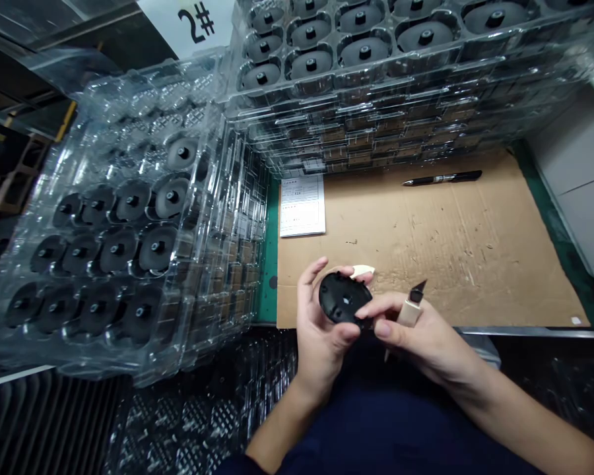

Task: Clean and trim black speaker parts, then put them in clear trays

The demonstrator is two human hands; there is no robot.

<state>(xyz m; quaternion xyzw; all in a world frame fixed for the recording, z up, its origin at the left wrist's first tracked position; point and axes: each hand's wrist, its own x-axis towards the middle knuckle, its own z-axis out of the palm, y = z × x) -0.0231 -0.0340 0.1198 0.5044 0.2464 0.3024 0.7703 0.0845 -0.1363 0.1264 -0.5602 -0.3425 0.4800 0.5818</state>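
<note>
My left hand (319,330) is closed around a round black plastic disc (344,298), holding it by the rim near the front edge of a sheet of cardboard (450,237). My right hand (420,333) is closed on a small craft knife (412,305) with a pale handle and dark blade, its thumb and forefinger also touching the disc's right edge. One left fingertip wears a whitish finger cot (362,270).
A stack of clear blister trays (129,218) holding several black discs stands at left. A taller tray stack (400,86) fills the back. On the cardboard lie a black pen (443,177) and a printed paper slip (301,204). A "2#" sign (193,23) stands behind.
</note>
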